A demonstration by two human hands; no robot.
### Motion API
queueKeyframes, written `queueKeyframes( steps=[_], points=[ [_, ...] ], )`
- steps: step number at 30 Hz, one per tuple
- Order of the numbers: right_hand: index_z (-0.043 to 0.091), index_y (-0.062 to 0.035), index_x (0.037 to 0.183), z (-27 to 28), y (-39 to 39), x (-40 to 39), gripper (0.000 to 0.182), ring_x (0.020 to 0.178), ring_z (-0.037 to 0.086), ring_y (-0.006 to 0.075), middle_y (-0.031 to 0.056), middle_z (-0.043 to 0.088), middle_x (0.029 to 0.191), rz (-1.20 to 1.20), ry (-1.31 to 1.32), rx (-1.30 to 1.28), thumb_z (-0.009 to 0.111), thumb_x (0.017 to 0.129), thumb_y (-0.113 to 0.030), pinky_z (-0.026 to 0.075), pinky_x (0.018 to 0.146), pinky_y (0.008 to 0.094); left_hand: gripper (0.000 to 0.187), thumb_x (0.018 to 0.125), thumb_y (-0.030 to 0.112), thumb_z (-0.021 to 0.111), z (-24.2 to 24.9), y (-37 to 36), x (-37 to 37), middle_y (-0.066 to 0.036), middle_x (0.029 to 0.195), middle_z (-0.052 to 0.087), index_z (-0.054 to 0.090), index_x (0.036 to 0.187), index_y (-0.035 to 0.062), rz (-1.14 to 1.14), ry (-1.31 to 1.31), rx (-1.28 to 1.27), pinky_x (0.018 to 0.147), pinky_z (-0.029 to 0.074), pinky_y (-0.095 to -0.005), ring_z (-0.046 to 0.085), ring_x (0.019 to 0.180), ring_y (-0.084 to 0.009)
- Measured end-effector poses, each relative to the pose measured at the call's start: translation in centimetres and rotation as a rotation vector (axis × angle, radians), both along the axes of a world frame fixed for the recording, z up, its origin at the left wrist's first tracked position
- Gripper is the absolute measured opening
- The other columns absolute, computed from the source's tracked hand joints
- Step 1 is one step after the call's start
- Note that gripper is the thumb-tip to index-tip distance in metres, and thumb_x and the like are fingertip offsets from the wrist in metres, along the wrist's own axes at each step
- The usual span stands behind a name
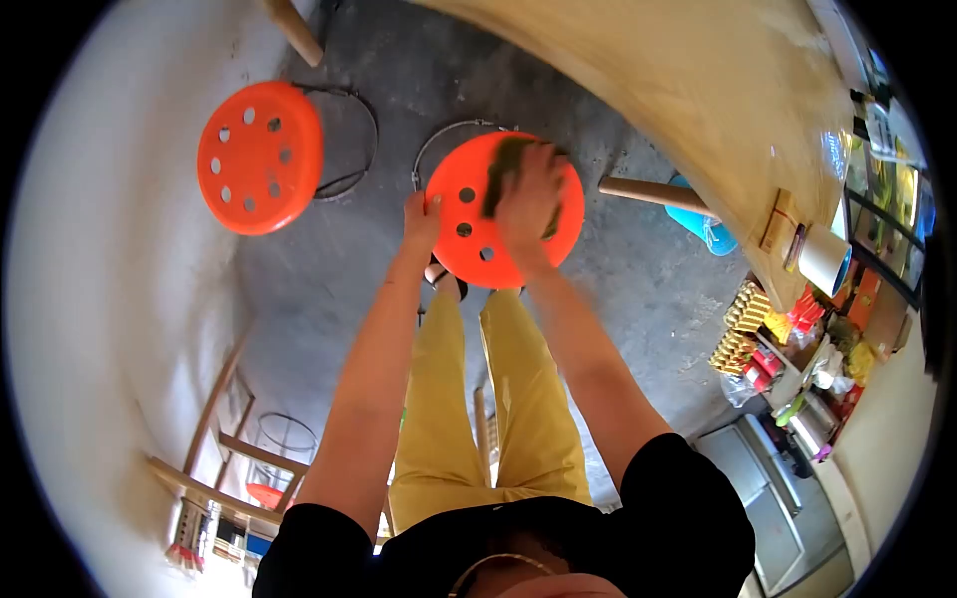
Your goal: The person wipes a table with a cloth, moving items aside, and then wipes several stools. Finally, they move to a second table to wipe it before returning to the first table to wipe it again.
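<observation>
In front of my legs stands a round orange stool with holes through its seat. My left hand grips the seat's left rim, thumb on top. Pressed to the right part of the seat is a dark green cloth, which looks like a rag or scouring pad. My right hand lies over it and holds it against the surface, somewhat blurred by motion. The cloth covers some of the seat holes. A curved metal leg ring shows behind the stool.
A second orange stool is at the left by the wall. To the right, a covered table has a wooden leg near a blue bin. Cluttered shelving stands farther right; a wooden chair is at lower left.
</observation>
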State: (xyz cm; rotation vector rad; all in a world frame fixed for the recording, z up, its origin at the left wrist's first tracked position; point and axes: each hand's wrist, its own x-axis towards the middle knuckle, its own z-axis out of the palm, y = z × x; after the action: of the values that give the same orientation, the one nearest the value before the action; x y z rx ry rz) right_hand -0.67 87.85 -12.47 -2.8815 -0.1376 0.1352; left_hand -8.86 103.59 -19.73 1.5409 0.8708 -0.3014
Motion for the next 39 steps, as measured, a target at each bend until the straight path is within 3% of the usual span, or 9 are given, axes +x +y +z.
queueKeyframes(
  steps=[8,12,14,19,22,25,29,35,39],
  points=[
    [0.037,-0.0141,0.150,0.6,-11.5,-13.9,0.066,0.146,0.028,0.0274,0.0069,0.033,0.157,0.657,0.223,-0.053,0.054,0.087,-0.008,0.024,0.119,0.0460,0.032,0.095,0.026,0.060,-1.2,-0.5,-0.4,-0.022,0.102,0.065,0.060,0.110,-0.0019,-0.083,-0.073,0.340,0.084,0.048,-0.0462,0.060,0.096,-0.0396],
    [0.062,-0.0019,0.123,1.8,-25.1,-16.1,0.041,0.110,0.061,0.0420,0.0200,0.062,0.126,-0.183,0.889,-0.111,0.059,0.091,-0.028,0.050,0.093,0.0449,0.045,0.093,0.035,0.062,-0.4,0.3,-0.9,-0.024,0.108,0.065,0.057,0.118,-0.0025,-0.035,0.177,0.543,0.089,0.048,-0.0499,0.060,0.102,-0.0459],
    [0.067,0.0011,0.113,1.8,-32.6,-17.7,0.040,0.104,0.063,0.0431,0.0296,0.066,0.107,-0.627,0.734,0.112,0.058,0.094,-0.034,0.049,0.086,0.0449,0.047,0.093,0.035,0.062,1.5,1.1,-2.1,-0.025,0.109,0.064,0.055,0.121,-0.0028,-0.165,0.064,0.697,0.088,0.048,-0.0501,0.061,0.100,-0.0450],
    [0.054,0.0011,0.127,12.5,-33.0,-15.9,0.041,0.102,0.064,0.0420,0.0281,0.068,0.102,-0.398,0.454,0.286,0.055,0.097,-0.027,0.050,0.081,0.0450,0.037,0.098,0.040,0.058,16.0,-6.0,-6.3,-0.008,0.087,0.068,0.068,0.100,0.0042,-0.432,-0.144,0.005,0.078,0.051,-0.0385,0.064,0.085,-0.0217],
    [0.036,-0.0029,0.144,22.9,-23.3,-11.9,0.055,0.112,0.059,0.0442,0.0307,0.059,0.120,-0.383,0.645,0.587,0.052,0.098,-0.028,0.048,0.092,0.0457,0.045,0.101,0.031,0.054,30.3,-13.8,-5.8,-0.005,0.120,0.060,0.051,0.139,0.0070,-0.559,-0.131,-0.356,0.084,0.049,-0.0293,0.057,0.101,-0.0123],
    [0.036,-0.0046,0.146,22.3,-17.6,-13.7,0.051,0.118,0.059,0.0348,0.0249,0.056,0.129,0.025,0.366,0.846,0.051,0.101,-0.025,0.052,0.089,0.0418,0.048,0.101,0.036,0.054,31.2,-19.4,-7.2,-0.008,0.125,0.055,0.046,0.139,0.0082,-0.192,-0.200,-0.444,0.086,0.049,-0.0317,0.057,0.107,-0.0171],
    [0.042,-0.0048,0.143,29.2,-17.6,-12.0,0.044,0.115,0.062,0.0266,0.0187,0.059,0.129,-0.247,0.590,1.473,0.050,0.102,-0.021,0.054,0.086,0.0358,0.043,0.101,0.026,0.056,32.2,-17.5,-4.7,-0.010,0.128,0.057,0.047,0.136,0.0045,0.090,-0.214,-0.779,0.094,0.051,-0.0372,0.059,0.113,-0.0220],
    [0.054,-0.0016,0.131,28.2,-29.8,-14.4,0.033,0.095,0.066,0.0189,0.0129,0.067,0.115,-0.181,0.335,0.907,0.050,0.101,-0.016,0.053,0.083,0.0315,0.034,0.101,0.025,0.056,37.1,-13.1,6.3,-0.010,0.107,0.065,0.058,0.122,-0.0008,0.113,-0.562,-0.016,0.085,0.049,-0.0339,0.059,0.102,-0.0163],
    [0.057,-0.0014,0.125,26.3,-35.8,-19.1,0.030,0.092,0.066,0.0173,0.0107,0.069,0.106,-0.321,0.336,0.847,0.051,0.100,-0.016,0.052,0.080,0.0299,0.047,0.093,0.028,0.062,39.6,-12.1,15.4,-0.022,0.104,0.067,0.051,0.129,-0.0015,-0.084,-0.626,0.845,0.088,0.049,-0.0429,0.065,0.099,-0.0372]
  ],
)
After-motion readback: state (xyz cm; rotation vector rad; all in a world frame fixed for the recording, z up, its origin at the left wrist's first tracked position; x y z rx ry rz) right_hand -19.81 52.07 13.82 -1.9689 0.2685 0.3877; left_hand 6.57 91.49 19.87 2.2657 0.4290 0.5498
